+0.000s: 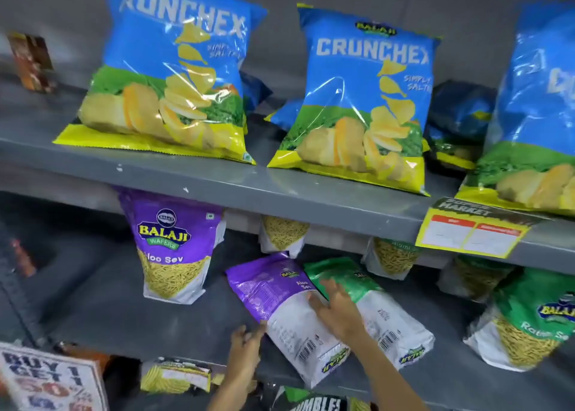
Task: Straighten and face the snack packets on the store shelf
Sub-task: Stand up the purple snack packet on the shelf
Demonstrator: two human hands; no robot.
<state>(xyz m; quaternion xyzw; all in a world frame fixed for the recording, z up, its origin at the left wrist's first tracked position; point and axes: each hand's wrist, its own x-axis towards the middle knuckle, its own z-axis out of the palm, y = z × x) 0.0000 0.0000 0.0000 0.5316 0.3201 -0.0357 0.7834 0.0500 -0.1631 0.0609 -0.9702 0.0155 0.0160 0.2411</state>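
So both hands are on the same thing here: a purple and white plastic Aloo Sev pouch (287,311) lying flat on its face, back panel and barcode up, on the grey metal lower shelf (124,317), tilted with its bottom end poking over the front edge. The right hand (334,306) lies spread across the middle of it, fingers loose and open, palm pressing down rather than pinching anything. The left hand (245,343) is at the pouch's left edge with fingertips touching the purple corner; can't tell whether it has actually closed on the edge or is just nudging it. Touching the pouch on the right-hand side, partly under those fingers, is a green and white plastic sev pouch (376,308), also face down and slanted the same way. Further left of the grip, 1 purple Aloo Sev pouch (174,245) stands upright, label forward. Off to the right, a green Ratlami Sev pouch (525,333) stands leaning. Behind the hands, a few more pouches sit deep in the shadow. Above everything, the grey upper shelf (217,180) carries 3 big blue Crunchex chip bags in front, the middle one (367,99) straight above the grip, and a yellow price tag (473,233) hangs off its lip to the right.
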